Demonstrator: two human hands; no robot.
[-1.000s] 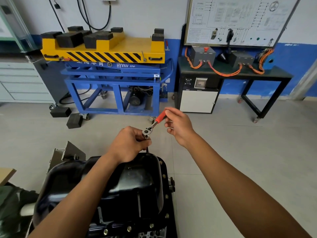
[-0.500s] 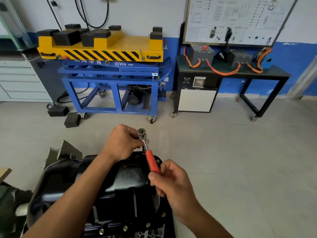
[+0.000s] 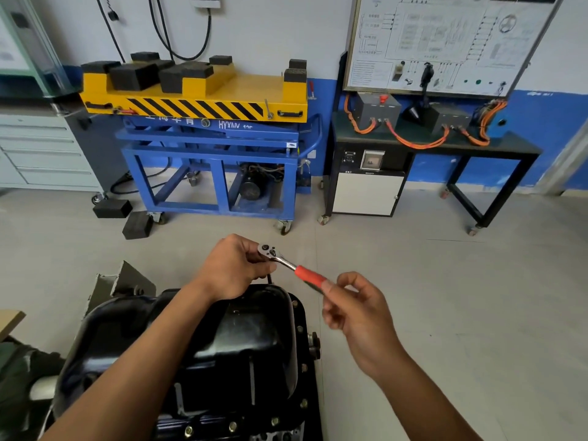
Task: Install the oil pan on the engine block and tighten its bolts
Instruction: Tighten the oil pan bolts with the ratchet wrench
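Note:
The black oil pan [image 3: 248, 338] lies on the engine block at the bottom centre, with bolts [image 3: 304, 367] along its right flange. A ratchet wrench [image 3: 288, 265] with a red handle stands over the pan's far edge on a thin extension. My left hand [image 3: 232, 270] grips the ratchet's steel head from the left. My right hand [image 3: 353, 308] pinches the end of the red handle, which points to the lower right. The socket and the bolt under it are hidden behind my left hand.
A blue and yellow lift cart [image 3: 206, 135] with black rubber blocks stands ahead on the floor. A black table [image 3: 445, 144] with orange cables and a wiring board is at the right. Grey drawers [image 3: 41, 154] are at the left. Bare floor lies to the right.
My right hand has swung the red handle from far right round toward me and now back out to the lower right. My left hand has stayed on the ratchet head.

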